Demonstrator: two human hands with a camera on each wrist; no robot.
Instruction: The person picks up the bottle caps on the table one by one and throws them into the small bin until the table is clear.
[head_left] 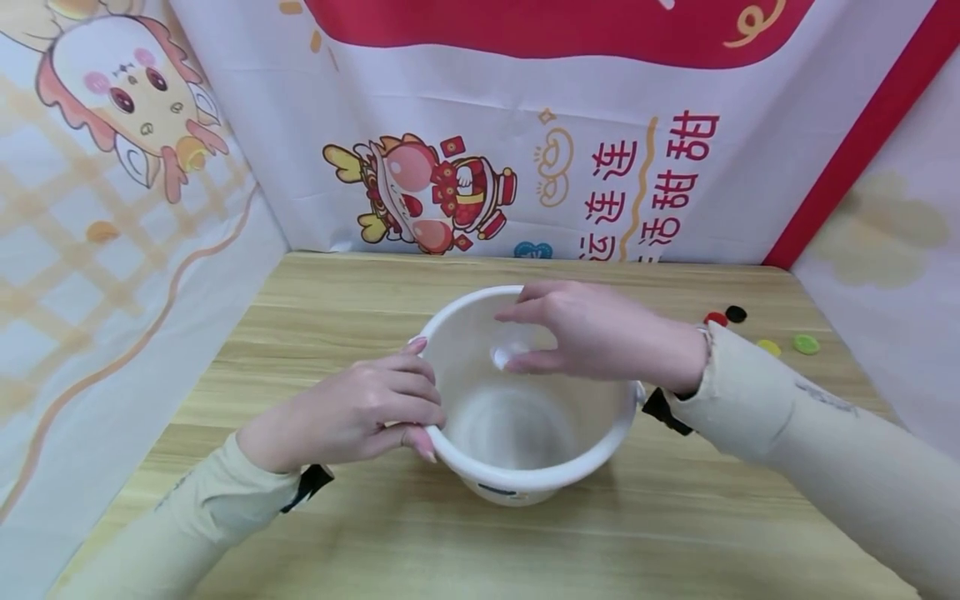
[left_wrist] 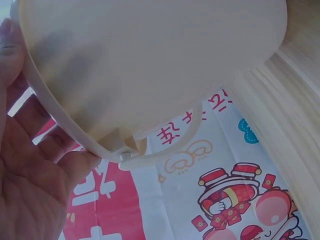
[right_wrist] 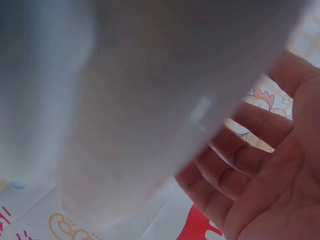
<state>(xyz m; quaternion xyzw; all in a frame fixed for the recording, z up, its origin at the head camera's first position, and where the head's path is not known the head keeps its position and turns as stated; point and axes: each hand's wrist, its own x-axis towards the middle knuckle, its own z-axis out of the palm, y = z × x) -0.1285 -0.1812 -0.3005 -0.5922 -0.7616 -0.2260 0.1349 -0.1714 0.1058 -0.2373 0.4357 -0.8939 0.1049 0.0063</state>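
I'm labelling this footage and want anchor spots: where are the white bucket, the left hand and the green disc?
White bucket (head_left: 525, 478): head view, near edge of its rim.
Left hand (head_left: 363, 408): head view, back of the hand.
Green disc (head_left: 806, 344): head view, upper face.

My head feed looks forward and down from above a round white plastic bucket on the pale wood-grain table, reaching back to the printed white cloth. On the left wrist I'm close against the bucket, with the print turned another way. My right wrist feed sits nearer still, the bucket a blur across its upper left. All three share the cloth's orange line-drawn motif; head and left wrist share the red cartoon dragon.
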